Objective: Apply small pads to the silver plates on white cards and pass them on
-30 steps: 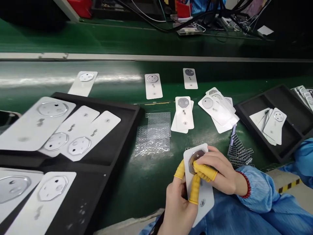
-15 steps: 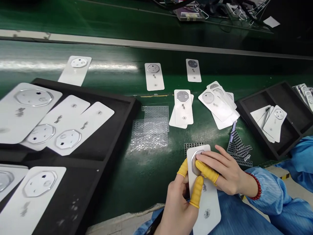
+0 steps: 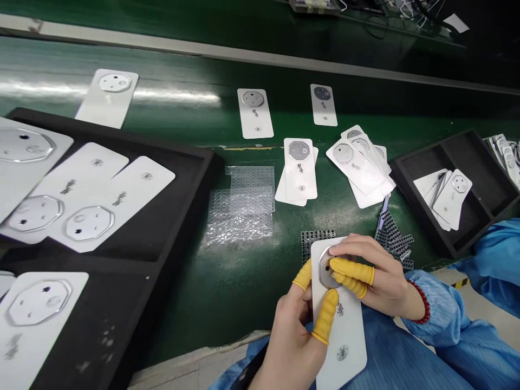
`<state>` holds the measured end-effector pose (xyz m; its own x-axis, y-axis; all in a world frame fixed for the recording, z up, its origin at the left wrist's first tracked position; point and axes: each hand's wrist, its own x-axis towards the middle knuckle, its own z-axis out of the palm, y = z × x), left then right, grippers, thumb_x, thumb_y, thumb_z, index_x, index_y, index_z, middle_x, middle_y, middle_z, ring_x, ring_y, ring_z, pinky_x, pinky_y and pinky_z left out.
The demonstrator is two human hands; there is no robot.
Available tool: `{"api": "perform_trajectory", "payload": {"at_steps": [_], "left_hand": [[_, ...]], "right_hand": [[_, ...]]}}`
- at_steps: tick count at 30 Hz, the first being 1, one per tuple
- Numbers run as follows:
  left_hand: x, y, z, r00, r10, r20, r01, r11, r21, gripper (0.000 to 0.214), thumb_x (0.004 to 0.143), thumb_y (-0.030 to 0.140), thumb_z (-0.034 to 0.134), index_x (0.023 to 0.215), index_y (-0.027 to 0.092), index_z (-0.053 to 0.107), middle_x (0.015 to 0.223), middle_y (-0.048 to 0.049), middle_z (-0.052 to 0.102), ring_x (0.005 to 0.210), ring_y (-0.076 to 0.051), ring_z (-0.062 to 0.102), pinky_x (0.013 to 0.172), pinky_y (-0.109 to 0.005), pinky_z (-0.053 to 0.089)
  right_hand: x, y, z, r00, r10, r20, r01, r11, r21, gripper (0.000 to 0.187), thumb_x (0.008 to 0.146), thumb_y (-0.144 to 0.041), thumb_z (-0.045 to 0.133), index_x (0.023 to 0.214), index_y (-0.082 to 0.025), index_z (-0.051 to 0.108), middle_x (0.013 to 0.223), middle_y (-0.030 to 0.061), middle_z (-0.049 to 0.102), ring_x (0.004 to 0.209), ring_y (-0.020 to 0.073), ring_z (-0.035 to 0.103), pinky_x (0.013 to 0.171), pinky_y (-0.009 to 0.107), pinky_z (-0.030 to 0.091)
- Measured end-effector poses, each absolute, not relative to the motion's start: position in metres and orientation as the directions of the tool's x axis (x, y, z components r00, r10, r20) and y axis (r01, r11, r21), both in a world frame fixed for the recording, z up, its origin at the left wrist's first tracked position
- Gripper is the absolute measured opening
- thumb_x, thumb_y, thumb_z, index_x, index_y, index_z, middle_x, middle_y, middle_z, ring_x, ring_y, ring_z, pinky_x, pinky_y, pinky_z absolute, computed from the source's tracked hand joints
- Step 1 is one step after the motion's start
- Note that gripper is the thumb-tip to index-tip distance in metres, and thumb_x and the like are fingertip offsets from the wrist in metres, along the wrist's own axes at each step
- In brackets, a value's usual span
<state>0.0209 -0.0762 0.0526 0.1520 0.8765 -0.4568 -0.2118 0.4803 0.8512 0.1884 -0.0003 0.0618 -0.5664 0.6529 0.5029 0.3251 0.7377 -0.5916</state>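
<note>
A white phone back cover [image 3: 351, 336] with a silver octagonal camera ring stands tilted in front of me. My left hand [image 3: 294, 330] is closed on its left edge, with yellow finger cots on the thumb and a finger. Over the camera ring is my right hand [image 3: 377, 273], its two yellow-capped digits pinched together at the ring's right side. Whatever lies between those tips is too small to make out. Just behind the cover lies a sheet of small black dot-like parts [image 3: 312, 238], and more strips of black parts [image 3: 392, 235] sit beyond my right hand.
A black divided tray [image 3: 170, 216] with several covers fills the left side. Bubble wrap [image 3: 244, 208] lies mid-bench. Stacked covers [image 3: 303, 181] and a fanned pile [image 3: 365, 173] lie behind. Another black tray [image 3: 436, 238] stands right, near a blue sleeve [image 3: 498, 254] of another person.
My right hand's pinched digits have shifted slightly to the right, uncovering more of the camera ring. My left hand keeps its hold on the cover. The view has tilted down a little.
</note>
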Motion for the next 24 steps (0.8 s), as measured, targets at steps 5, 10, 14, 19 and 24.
{"api": "perform_trajectory", "payload": {"at_steps": [5,10,14,19,24], "left_hand": [[0.021,-0.078,0.056,0.125,0.88,-0.458,-0.211,0.475,0.854,0.032,0.082,0.033,0.07,0.11,0.019,0.063,0.065,0.0019,0.058,0.057,-0.014,0.058,0.051,-0.02,0.05],[0.024,-0.077,0.06,0.106,0.873,-0.476,-0.22,0.487,0.845,0.045,0.081,0.031,0.071,0.123,0.021,0.059,0.069,-0.0003,0.065,0.057,-0.015,0.058,0.052,-0.022,0.051],[0.024,-0.073,0.057,0.113,0.881,-0.46,-0.219,0.474,0.853,0.049,0.078,0.029,0.072,0.124,0.02,0.058,0.066,0.0006,0.063,0.056,-0.016,0.058,0.053,-0.024,0.053],[0.028,-0.07,0.042,0.071,0.892,-0.447,-0.184,0.452,0.873,0.039,0.075,0.033,0.074,0.109,0.016,0.064,0.06,0.0,0.062,0.052,-0.015,0.058,0.047,-0.022,0.049],[0.04,-0.058,0.03,-0.041,0.889,-0.456,-0.293,0.425,0.856,0.064,0.073,0.045,0.076,0.128,0.019,0.057,0.083,-0.0076,0.075,0.067,-0.023,0.07,0.055,-0.027,0.057]], "right_hand": [[0.185,0.002,0.066,-0.552,0.644,0.53,0.328,0.752,-0.572,0.011,0.093,-0.014,0.055,0.099,-0.011,0.064,0.102,0.0127,0.067,0.1,0.0186,0.062,0.091,0.041,0.055],[0.192,0.0,0.066,-0.671,0.512,0.536,0.361,0.857,-0.366,0.018,0.095,-0.015,0.047,0.095,-0.011,0.065,0.104,0.011,0.068,0.103,0.0195,0.062,0.097,0.042,0.053],[0.198,0.0,0.066,-0.801,0.422,0.425,0.358,0.906,-0.226,0.031,0.095,-0.012,0.034,0.104,-0.007,0.063,0.113,0.0135,0.066,0.108,0.0237,0.06,0.099,0.044,0.051],[0.202,0.007,0.053,-0.819,0.43,0.38,0.282,0.879,-0.385,0.023,0.094,-0.015,0.044,0.108,-0.007,0.061,0.124,0.0173,0.059,0.122,0.0257,0.053,0.1,0.044,0.051],[0.195,0.002,0.03,-0.459,0.83,0.318,0.273,0.472,-0.838,0.047,0.095,-0.037,0.055,0.136,-0.018,0.042,0.127,0.0161,0.058,0.111,0.019,0.063,0.089,0.034,0.057]]}}
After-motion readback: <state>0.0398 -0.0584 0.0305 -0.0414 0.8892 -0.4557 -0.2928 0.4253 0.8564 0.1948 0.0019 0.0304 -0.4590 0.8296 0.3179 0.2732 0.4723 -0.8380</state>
